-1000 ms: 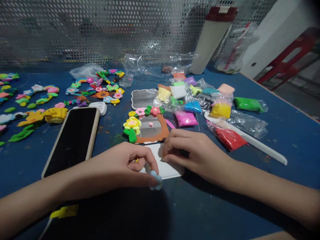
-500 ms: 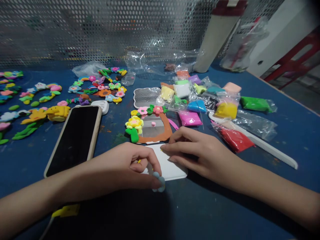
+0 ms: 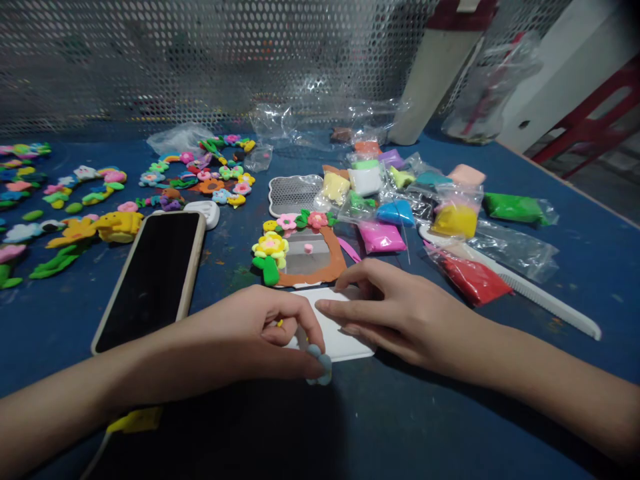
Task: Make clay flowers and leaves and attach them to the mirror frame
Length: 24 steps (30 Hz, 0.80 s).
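Nearest, a pale blue flower (image 3: 326, 368), roundish with no clear long axis, is pinched by the left hand (image 3: 273, 328), at that hand's four o'clock. The farther right hand (image 3: 393, 303), with the flower at its eight o'clock, rests loosely spread on a white panel (image 3: 345, 347), grasping nothing visible. Beyond, at the flower's twelve o'clock, a mirror (image 3: 303, 264) lies on the table (image 3: 410, 427).

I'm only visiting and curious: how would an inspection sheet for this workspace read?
Surface: blue tabletop, with small specks and stains.
Job's things: pale blue flower, white panel, clay-decorated frame just beyond the panel.
Clutter: phone, comb, bagged clay packets, colourful flower pieces.
Hands: left hand pinches the flower; right hand is over the panel, its grip unclear.
Cables: pale cord at lower left, ends not visible.
Surroundings: perforated metal screen behind; red chair at right.
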Tool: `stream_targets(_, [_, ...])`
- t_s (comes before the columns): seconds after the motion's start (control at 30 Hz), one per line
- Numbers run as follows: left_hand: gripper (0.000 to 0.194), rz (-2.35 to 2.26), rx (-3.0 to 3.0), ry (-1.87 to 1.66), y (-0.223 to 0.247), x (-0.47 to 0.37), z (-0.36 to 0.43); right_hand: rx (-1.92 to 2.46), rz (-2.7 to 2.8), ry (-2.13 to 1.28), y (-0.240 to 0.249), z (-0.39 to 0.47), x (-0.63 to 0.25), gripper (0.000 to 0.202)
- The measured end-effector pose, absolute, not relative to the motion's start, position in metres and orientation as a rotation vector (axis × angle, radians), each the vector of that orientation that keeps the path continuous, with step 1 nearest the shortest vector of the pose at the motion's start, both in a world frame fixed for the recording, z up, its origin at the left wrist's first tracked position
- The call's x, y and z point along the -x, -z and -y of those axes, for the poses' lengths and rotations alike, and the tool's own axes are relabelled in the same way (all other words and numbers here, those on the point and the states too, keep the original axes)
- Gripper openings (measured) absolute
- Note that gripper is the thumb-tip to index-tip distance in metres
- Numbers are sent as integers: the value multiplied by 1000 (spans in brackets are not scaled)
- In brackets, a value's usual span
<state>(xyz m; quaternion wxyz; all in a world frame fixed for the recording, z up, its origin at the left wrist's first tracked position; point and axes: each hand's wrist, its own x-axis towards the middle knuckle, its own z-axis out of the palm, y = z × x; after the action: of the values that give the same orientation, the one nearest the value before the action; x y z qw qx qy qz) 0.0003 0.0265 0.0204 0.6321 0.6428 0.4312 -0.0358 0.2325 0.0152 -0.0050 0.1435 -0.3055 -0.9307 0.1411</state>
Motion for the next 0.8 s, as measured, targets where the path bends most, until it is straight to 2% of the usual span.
stream_targets(0.47, [23, -990, -1458, 54, -22, -2, -26, 894, 2635, -383, 3, -16, -232, 30])
stream_targets(0.8, [26, -1134, -1341, -158, -22, -7, -24, 1028, 2267, -820, -10, -15, -229, 24])
